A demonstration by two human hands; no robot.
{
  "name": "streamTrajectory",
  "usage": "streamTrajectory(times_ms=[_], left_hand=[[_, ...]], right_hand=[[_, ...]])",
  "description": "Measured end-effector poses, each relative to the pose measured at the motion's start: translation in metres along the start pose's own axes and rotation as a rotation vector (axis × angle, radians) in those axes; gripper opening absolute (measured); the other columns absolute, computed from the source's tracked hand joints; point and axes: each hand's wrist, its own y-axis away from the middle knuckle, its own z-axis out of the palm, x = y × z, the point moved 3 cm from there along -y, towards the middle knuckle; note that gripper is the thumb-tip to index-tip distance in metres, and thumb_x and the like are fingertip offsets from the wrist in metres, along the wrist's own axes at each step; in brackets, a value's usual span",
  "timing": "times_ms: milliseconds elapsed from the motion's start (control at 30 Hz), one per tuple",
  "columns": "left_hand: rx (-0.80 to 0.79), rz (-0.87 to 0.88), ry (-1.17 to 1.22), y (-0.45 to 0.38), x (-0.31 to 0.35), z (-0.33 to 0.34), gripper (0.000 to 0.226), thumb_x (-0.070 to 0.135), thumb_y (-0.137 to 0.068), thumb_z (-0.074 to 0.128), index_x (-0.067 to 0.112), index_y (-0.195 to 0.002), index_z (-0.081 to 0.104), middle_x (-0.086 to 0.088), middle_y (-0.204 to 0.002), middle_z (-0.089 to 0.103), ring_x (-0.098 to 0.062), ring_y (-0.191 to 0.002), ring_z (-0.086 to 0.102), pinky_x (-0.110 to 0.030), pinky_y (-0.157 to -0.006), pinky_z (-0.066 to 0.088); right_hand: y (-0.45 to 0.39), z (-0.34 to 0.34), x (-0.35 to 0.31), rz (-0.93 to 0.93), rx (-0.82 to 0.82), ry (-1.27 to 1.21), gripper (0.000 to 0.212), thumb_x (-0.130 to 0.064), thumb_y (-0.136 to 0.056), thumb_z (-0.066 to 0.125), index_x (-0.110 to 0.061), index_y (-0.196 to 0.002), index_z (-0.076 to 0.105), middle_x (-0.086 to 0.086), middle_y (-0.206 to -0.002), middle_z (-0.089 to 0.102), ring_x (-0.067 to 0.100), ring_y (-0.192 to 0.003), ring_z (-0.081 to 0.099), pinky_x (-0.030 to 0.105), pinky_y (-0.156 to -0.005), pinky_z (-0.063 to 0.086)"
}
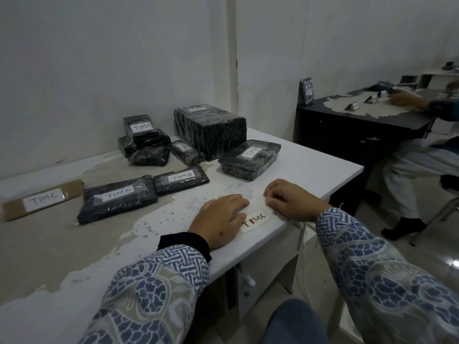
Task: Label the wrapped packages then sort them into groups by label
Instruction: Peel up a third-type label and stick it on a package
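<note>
Under left hand [221, 219], TIMC label [255, 222] partly covered; right hand [290, 199] fingertips hidden.

Dim, bluish-grey light, source unclear; soft shadows; wide-angle bending at edges; slight softness; floor [450, 263] glare patch.

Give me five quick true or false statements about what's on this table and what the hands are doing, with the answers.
1. The brown flat package is labelled TIMC. True.
2. The loose label under the hands reads TIMA. False: it reads TIMC.
3. The left hand lies on the table at that label. True.
4. The right hand holds a marker. False: no marker shows; its fingers are at the label's edge.
5. The big black package sits nearest the person. False: it sits by the wall.
</note>
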Motion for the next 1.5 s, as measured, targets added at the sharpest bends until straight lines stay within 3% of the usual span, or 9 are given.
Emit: streamTrajectory(times_ms=[133, 400, 733, 967, 1133, 1200, 1300, 1433, 1500], left_hand=[[0.0, -0.001, 0.009, 0.0, -0.001, 0.0, 0.041, 0.03, -0.099, 0.038, 0.026, -0.139, 0.04, 0.007, -0.152, 0.032, -0.011, -0.139, 0.027, -0.028, -0.112, 0.016], [0.0, 0.004, -0.002, -0.001, -0.001, 0.0, 0.041, 0.031, -0.098, 0.038, 0.027, -0.139, 0.04, 0.008, -0.152, 0.032, -0.011, -0.139, 0.027, -0.029, -0.112, 0.016], [0.018, 0.008, 0.001, -0.002, -0.002, 0.001, 0.041, 0.031, -0.098, 0.039, 0.026, -0.139, 0.041, 0.007, -0.151, 0.034, -0.011, -0.139, 0.028, -0.029, -0.112, 0.017], [0.075, 0.035, 0.129, -0.001, -0.002, 0.001, 0.029, 0.036, -0.094, 0.047, 0.027, -0.119, 0.059, 0.006, -0.136, 0.052, -0.013, -0.129, 0.043, -0.035, -0.111, 0.029], [0.137, 0.003, 0.469, 0.004, -0.007, -0.002, 0.009, 0.023, -0.081, 0.065, 0.028, -0.073, 0.063, 0.005, -0.102, 0.068, -0.01, -0.102, 0.061, -0.037, -0.097, 0.048], [0.148, -0.026, 0.553, 0.005, -0.007, -0.002, 0.009, 0.015, -0.082, 0.065, 0.019, -0.075, 0.066, -0.001, -0.095, 0.071, -0.012, -0.095, 0.064, -0.034, -0.095, 0.05], [0.191, -0.06, 0.721, 0.005, -0.008, -0.004, 0.011, 0.014, -0.086, 0.062, 0.006, -0.08, 0.067, -0.012, -0.087, 0.071, -0.016, -0.085, 0.065, -0.035, -0.087, 0.052], [0.193, -0.047, 0.808, 0.003, -0.008, -0.005, 0.008, 0.017, -0.09, 0.058, 0.02, -0.092, 0.065, -0.005, -0.098, 0.069, -0.016, -0.096, 0.064, -0.028, -0.09, 0.048], [0.167, -0.039, 0.786, 0.002, -0.006, -0.004, 0.012, 0.021, -0.089, 0.061, 0.027, -0.098, 0.063, -0.001, -0.103, 0.068, -0.013, -0.101, 0.063, -0.023, -0.093, 0.048]], right_hand=[[0.005, -0.009, 0.006, 0.06, 0.109, -0.201, 0.006, -0.015, -0.087, 0.061, -0.011, -0.085, 0.064, 0.003, -0.109, 0.062, 0.017, -0.097, 0.058, 0.027, -0.09, 0.047], [0.007, -0.005, 0.001, -0.015, 0.131, -0.12, 0.015, -0.019, -0.08, 0.071, -0.014, -0.093, 0.075, -0.002, -0.115, 0.064, 0.004, -0.098, 0.056, -0.001, -0.079, 0.037], [0.004, 0.005, -0.007, -0.013, 0.078, -0.006, 0.015, -0.017, -0.09, 0.057, -0.012, -0.081, 0.068, 0.0, -0.112, 0.059, 0.007, -0.09, 0.052, 0.017, -0.081, 0.041], [0.006, -0.004, 0.006, 0.18, -0.113, -0.895, 0.016, -0.009, -0.088, 0.055, 0.004, -0.085, 0.065, 0.0, -0.093, 0.059, 0.017, -0.087, 0.054, 0.03, -0.083, 0.045], [0.017, -0.012, 0.03, 0.293, 0.216, -1.726, 0.013, -0.012, -0.063, 0.068, -0.005, -0.052, 0.065, 0.007, -0.065, 0.067, 0.024, -0.079, 0.063, 0.036, -0.074, 0.058], [0.021, -0.01, 0.036, 0.293, 0.224, -1.778, 0.026, -0.015, -0.039, 0.084, -0.005, -0.052, 0.064, 0.01, -0.069, 0.066, 0.022, -0.074, 0.07, 0.038, -0.071, 0.06], [0.017, -0.008, 0.036, 0.299, 0.181, -1.629, 0.012, -0.01, -0.07, 0.067, -0.005, -0.059, 0.065, 0.012, -0.075, 0.066, 0.021, -0.078, 0.07, 0.03, -0.063, 0.06], [0.012, -0.012, 0.03, 0.133, 0.001, -1.566, 0.045, -0.026, -0.043, 0.088, -0.005, -0.065, 0.055, 0.009, -0.072, 0.067, 0.019, -0.082, 0.068, 0.034, -0.078, 0.057], [0.011, -0.015, 0.026, 0.129, -0.01, -1.499, 0.035, -0.026, -0.048, 0.086, -0.01, -0.061, 0.058, 0.007, -0.072, 0.067, 0.022, -0.084, 0.067, 0.037, -0.082, 0.053]])
